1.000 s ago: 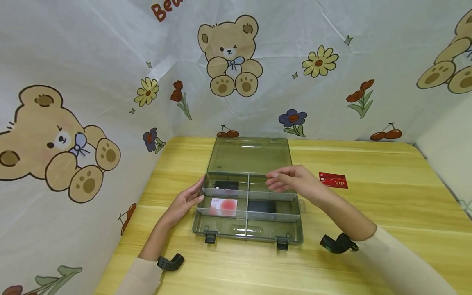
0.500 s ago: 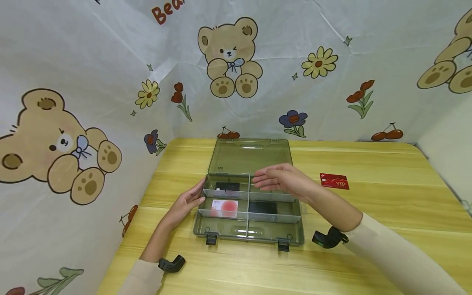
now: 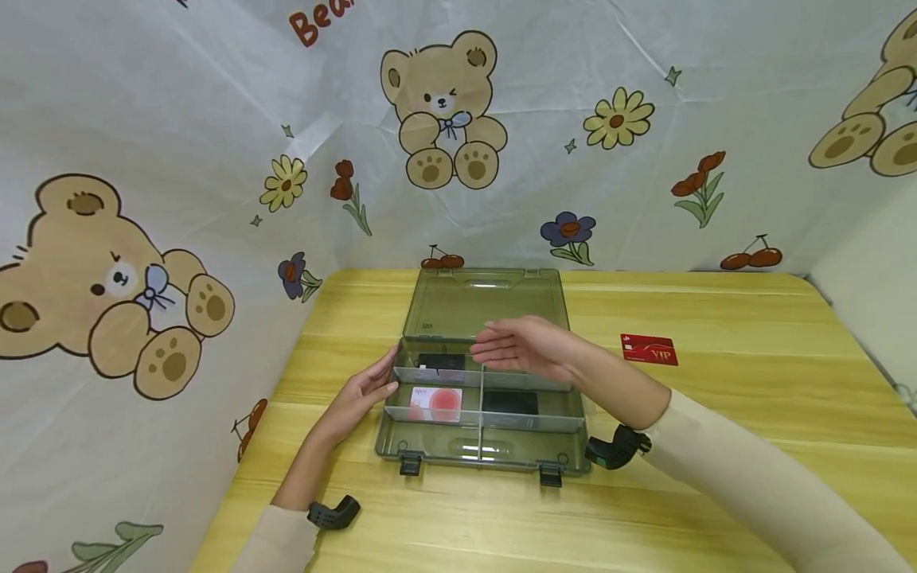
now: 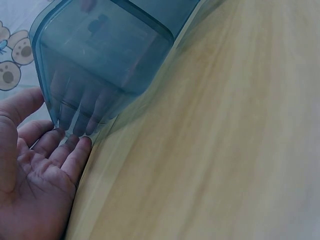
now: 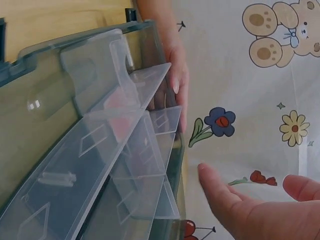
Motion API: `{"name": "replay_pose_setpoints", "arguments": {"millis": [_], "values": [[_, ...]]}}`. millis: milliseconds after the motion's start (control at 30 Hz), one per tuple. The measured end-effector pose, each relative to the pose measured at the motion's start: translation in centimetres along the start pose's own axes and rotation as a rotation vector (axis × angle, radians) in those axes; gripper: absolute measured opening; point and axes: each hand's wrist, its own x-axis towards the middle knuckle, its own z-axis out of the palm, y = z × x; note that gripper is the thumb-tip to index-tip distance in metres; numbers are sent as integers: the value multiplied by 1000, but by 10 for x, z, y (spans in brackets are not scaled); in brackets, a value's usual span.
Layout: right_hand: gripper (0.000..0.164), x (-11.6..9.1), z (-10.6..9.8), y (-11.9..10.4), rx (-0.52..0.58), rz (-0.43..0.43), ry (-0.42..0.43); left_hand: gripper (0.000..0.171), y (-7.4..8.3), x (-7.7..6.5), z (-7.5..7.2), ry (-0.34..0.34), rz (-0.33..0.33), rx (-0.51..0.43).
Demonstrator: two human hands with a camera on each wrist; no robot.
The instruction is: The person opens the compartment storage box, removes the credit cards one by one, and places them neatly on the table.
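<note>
A smoky-green clear divided plastic box [image 3: 437, 439] lies with its lid [image 3: 487, 301] folded back. My left hand [image 3: 360, 400] touches the box's left side; in the left wrist view, the fingertips of that hand [image 4: 42, 175] meet the side wall. Over the back compartments my right hand [image 3: 526, 348] hovers with fingers straight, holding nothing. It overlaps the middle divider [image 3: 479, 434] in the head view. A small black item [image 3: 440, 361] lies in the back-left compartment, and a pink-and-white card [image 3: 437, 403] in the middle-left one. The middle-right one holds a flat black item [image 3: 511, 403].
To the right of the box, a red VIP card [image 3: 649, 350] lies on the wooden table [image 3: 745, 374]. Two black latches [image 3: 410, 464] stick out at the box's front. A bear-print cloth [image 3: 530, 159] hangs behind and left of the table.
My right hand has moved left over the back compartments, from the right one toward the divider, its fingers straightening. My left hand stays against the box's side.
</note>
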Motion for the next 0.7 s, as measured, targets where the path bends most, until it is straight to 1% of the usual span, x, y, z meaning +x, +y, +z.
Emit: {"name": "replay_pose_setpoints", "arguments": {"millis": [67,233,400,533,700], "values": [[58,5,2,-1,44,30,4,65,0,0,0,4,4,4],[63,22,6,2,104,88,8,65,-1,0,0,7,3,9],[69,37,10,6,95,142,20,65,-2,0,0,8,-3,12],[74,44,14,6,81,187,27,65,-1,0,0,2,-4,12],[79,52,19,4,66,222,22,65,0,0,0,2,-2,7]]}}
